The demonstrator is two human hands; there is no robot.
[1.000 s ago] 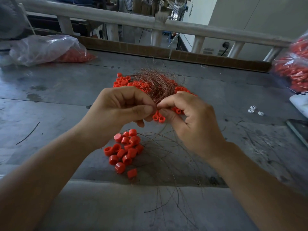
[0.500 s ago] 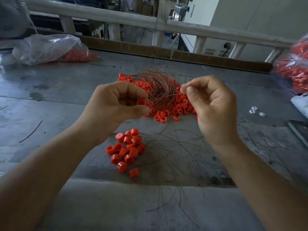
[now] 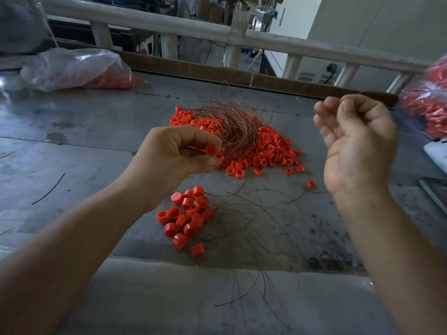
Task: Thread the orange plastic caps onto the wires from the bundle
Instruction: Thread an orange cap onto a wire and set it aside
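My left hand (image 3: 179, 153) pinches an orange cap (image 3: 211, 150) between thumb and fingers, just left of the coppery wire bundle (image 3: 232, 126). The bundle lies on a heap of loose orange caps (image 3: 266, 153) at the table's middle. My right hand (image 3: 355, 143) is raised to the right, palm toward me, pinching the end of a thin wire (image 3: 335, 131) between thumb and forefinger. A smaller cluster of caps with wires trailing from them (image 3: 188, 216) lies nearer me.
Loose wires (image 3: 254, 238) spread over the grey table (image 3: 84, 146) toward its front edge. A clear bag of orange caps (image 3: 79, 68) sits at the back left, another bag (image 3: 428, 110) at the right edge. A white railing (image 3: 242, 37) runs behind the table.
My hands have moved apart. The right hand rose and swung right, drawing a wire out, while the left stayed by the bundle with the cap in its fingers.
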